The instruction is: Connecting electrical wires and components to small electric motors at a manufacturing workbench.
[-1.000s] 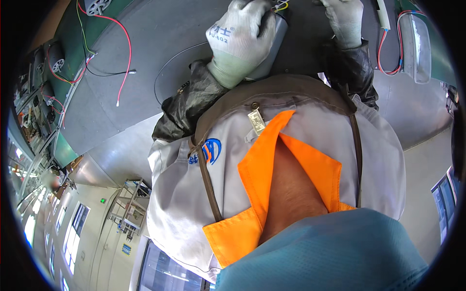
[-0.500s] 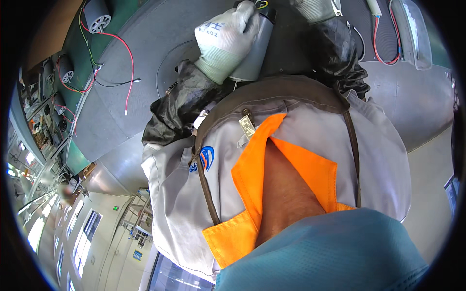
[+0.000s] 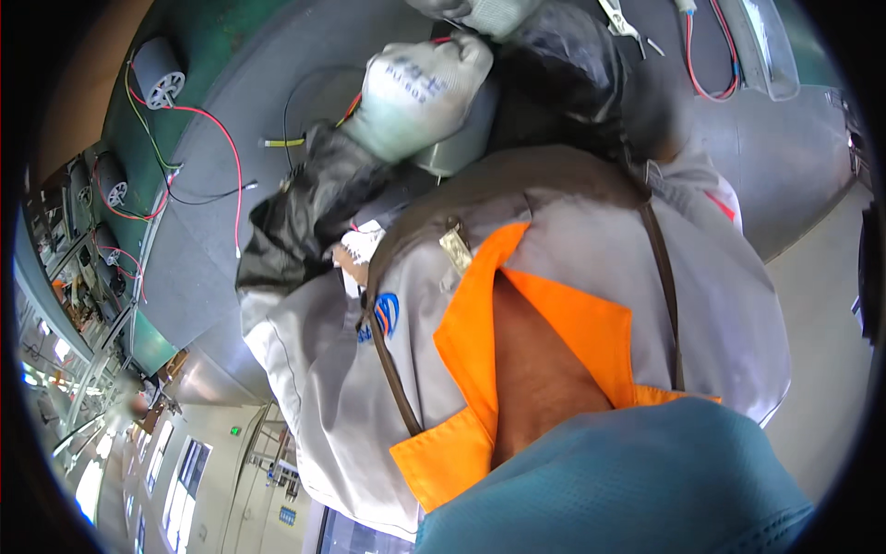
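Motor point(image 3: 461, 148) now tilted closer to chest, clenched under gloved left hand point(image 3: 420, 92), right hand point(image 3: 480, 11) shifted mostly out of view, grasp unclear, wiring probably ongoing.

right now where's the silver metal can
In the head view it sits top centre on the grey bench, under the gloved left hand that grips it; metal can.

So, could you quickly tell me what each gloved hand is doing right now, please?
Left hand: closed around a grey metal cylinder.
Right hand: mostly cut off at the top edge; its grip cannot be told.
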The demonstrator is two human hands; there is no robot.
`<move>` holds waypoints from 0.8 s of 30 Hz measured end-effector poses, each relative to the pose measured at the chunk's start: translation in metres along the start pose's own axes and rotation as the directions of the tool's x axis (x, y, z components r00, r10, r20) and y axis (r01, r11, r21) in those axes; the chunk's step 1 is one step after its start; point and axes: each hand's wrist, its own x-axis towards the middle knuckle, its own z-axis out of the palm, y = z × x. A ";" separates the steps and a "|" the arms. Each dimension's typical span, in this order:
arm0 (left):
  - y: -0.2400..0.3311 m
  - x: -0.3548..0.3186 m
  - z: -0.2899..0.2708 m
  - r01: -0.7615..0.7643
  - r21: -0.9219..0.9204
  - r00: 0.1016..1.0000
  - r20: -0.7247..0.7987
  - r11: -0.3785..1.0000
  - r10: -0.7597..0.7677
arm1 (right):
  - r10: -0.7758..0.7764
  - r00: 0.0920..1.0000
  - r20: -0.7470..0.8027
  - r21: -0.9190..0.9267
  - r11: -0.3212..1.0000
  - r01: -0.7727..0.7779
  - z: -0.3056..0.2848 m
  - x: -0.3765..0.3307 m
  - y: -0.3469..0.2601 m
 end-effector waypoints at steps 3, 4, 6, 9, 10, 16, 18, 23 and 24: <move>-0.007 0.002 -0.003 0.130 0.232 0.979 0.124 0.964 -0.162 | -0.159 0.975 -0.154 -0.242 0.963 0.119 -0.004 -0.012 -0.022; -0.008 -0.007 -0.006 0.146 0.133 0.983 0.088 0.980 -0.159 | -0.084 0.976 -0.199 -0.283 0.959 0.024 -0.010 -0.026 -0.026; -0.006 0.007 -0.012 0.149 0.137 0.987 0.042 0.979 -0.157 | -0.362 0.858 -0.364 -0.735 0.677 -0.026 -0.034 -0.076 -0.048; -0.002 0.020 -0.030 0.219 0.054 0.974 -0.076 0.974 -0.215 | -0.619 0.784 -0.049 -0.848 -0.389 -0.360 -0.058 -0.156 -0.045; -0.006 0.028 -0.022 0.175 -0.151 0.979 -0.082 0.973 -0.189 | -0.555 0.801 -0.226 -0.793 -0.372 -0.482 -0.080 -0.190 -0.031; -0.040 0.041 0.000 0.394 -0.918 0.878 0.358 0.054 -0.317 | -0.438 0.811 -0.389 -0.834 -0.207 -0.512 -0.053 -0.261 0.022; -0.057 0.039 0.001 0.125 -0.982 0.977 0.098 0.138 -0.189 | -0.413 0.671 -0.616 -0.698 -0.110 -0.708 -0.053 -0.278 0.027; -0.102 0.031 0.033 -0.299 -0.452 0.916 -0.383 0.840 0.120 | -0.051 0.706 -0.706 -0.397 0.855 -0.335 -0.072 -0.277 0.003; -0.108 0.028 0.047 -0.347 -0.591 0.891 -0.450 0.728 0.059 | -0.106 0.797 -0.595 -0.391 0.905 -0.171 -0.066 -0.261 -0.004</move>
